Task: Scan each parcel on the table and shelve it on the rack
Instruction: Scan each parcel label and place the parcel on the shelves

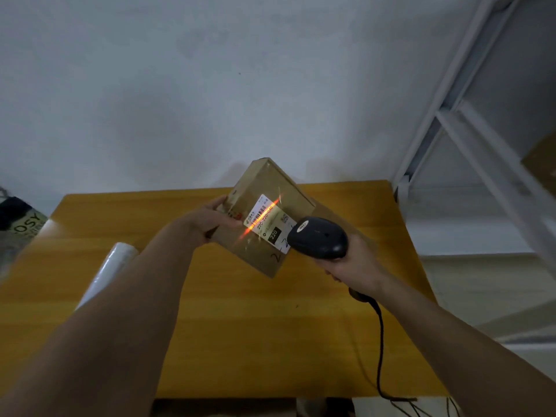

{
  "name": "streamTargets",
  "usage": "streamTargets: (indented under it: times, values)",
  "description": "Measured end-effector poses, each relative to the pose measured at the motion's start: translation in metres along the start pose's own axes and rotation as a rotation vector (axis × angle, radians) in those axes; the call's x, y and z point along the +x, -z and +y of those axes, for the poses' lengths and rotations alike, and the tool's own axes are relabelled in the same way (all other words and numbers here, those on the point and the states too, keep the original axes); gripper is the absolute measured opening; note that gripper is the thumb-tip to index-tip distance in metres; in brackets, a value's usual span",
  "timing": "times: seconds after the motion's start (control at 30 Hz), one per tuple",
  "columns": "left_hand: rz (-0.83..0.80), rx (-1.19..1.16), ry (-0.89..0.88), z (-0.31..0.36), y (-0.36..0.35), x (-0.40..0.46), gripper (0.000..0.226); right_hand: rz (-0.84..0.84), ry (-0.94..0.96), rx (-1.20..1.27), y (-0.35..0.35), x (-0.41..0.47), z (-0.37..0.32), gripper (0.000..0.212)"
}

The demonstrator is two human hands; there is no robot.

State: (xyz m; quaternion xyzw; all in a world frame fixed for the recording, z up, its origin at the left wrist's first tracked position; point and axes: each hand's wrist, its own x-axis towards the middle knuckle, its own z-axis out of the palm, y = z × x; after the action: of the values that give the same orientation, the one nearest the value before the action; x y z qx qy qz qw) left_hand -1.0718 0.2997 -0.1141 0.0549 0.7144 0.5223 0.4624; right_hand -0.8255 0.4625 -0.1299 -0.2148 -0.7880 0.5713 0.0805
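Left hand (pixel 210 219) grips the cardboard parcel (pixel 264 218) tilted above the worktop (pixel 210 326); right hand (pixel 349 263) clasps the barcode scanner (pixel 320 237), just right of its label (pixel 269 222).

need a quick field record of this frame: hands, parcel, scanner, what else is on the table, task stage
left hand: left hand grips the left edge of the cardboard parcel, held tilted above the table
right hand: right hand holds the black scanner, aimed at the parcel
scan line: orange beam crosses the barcode on the white label
label text: "220" readable
scanner cable: cord trails off the table's near edge
also on table: white roll at left
rack: white rack at right
stage: scanning; parcel not yet shelved
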Motion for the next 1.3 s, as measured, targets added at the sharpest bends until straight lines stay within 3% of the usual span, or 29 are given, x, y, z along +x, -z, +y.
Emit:
streamTargets:
  times: [0.2, 0.4, 0.6, 0.9, 1.1, 1.3]
  values:
    - [-0.014, 0.097, 0.003, 0.011, 0.0, -0.01, 0.082, 0.021, 0.057, 0.005, -0.001, -0.018, -0.01, 0.04]
    - [-0.026, 0.118, 0.042, 0.002, -0.009, -0.011, 0.087, 0.008, 0.018, 0.005, -0.009, -0.036, -0.006, 0.029]
    - [-0.014, 0.184, 0.075, -0.008, -0.024, -0.031, 0.081, 0.022, 0.015, 0.035, -0.005, -0.067, -0.004, 0.035]
    - [-0.032, 0.259, 0.026, -0.012, -0.072, -0.087, 0.085, 0.024, 0.051, 0.05, 0.028, -0.142, -0.003, 0.033]
    - [-0.078, 0.321, -0.03, -0.024, -0.115, -0.145, 0.079, 0.047, 0.07, 0.057, 0.048, -0.207, 0.002, 0.024]
    - [-0.088, 0.35, -0.078, -0.043, -0.148, -0.197, 0.075, 0.05, 0.069, 0.063, 0.058, -0.265, 0.007, 0.027]
